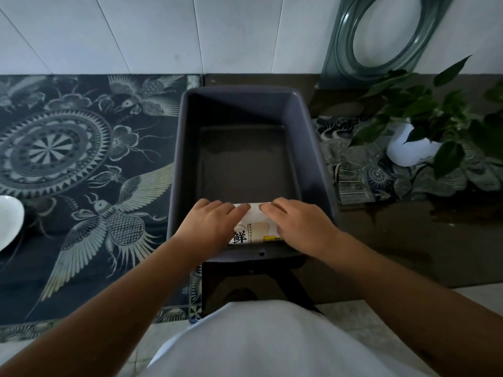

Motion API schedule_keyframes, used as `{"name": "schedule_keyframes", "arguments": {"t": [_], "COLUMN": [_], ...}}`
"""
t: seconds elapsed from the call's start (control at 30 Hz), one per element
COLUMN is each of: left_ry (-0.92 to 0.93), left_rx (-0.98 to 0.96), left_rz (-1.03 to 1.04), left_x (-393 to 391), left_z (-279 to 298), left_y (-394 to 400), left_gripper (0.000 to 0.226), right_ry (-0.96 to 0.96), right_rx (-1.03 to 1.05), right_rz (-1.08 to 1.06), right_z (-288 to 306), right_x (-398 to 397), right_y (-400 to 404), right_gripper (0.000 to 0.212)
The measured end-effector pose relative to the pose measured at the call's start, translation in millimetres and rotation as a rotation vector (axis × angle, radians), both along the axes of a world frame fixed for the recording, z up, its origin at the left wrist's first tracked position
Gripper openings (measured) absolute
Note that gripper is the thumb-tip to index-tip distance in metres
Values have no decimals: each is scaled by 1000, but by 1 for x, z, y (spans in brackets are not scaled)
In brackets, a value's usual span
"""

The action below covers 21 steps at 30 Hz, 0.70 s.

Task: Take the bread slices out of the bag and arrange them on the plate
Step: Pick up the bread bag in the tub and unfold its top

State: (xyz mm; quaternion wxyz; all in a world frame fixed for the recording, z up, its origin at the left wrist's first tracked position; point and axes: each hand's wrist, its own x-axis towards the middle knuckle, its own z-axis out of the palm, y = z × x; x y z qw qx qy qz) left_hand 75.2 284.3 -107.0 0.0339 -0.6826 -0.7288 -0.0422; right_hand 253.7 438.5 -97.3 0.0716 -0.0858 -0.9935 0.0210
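Note:
A white printed bread bag (254,227) lies at the near end of a deep grey plastic bin (245,104). Both of my hands rest on top of it. My left hand (212,224) covers its left side and my right hand (302,227) covers its right side, fingertips almost meeting over the bag's far edge. Most of the bag is hidden under them; black characters and a bread picture show between. The white plate (9,221) sits at the far left edge on the patterned cloth, only partly in view.
The bin's far part holds nothing. A dark patterned cloth (81,172) covers the left counter. A potted plant in a white pot (408,148) stands right of the bin, and a glass dish (381,36) leans on the tiled wall behind it.

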Motion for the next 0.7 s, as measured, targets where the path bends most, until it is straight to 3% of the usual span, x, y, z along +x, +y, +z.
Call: {"name": "schedule_keyframes", "arguments": {"t": [0.23,0.4,0.57,0.7], "left_ry": [-2,-5,-163,-284], "left_rx": [-11,99,24,-45], "left_rz": [-17,-46,-57,-10], "left_x": [5,-1,-10,-12], "left_z": [8,7,15,21], "left_y": [4,6,10,15], "left_gripper": [31,32,22,22], "right_ry": [26,87,141,74], "right_rx": [15,53,50,85], "right_rz": [84,138,181,224], "right_z": [-2,2,3,4], "right_x": [0,-2,1,-2], "right_y": [3,6,12,16], "right_gripper": [35,41,40,37]}}
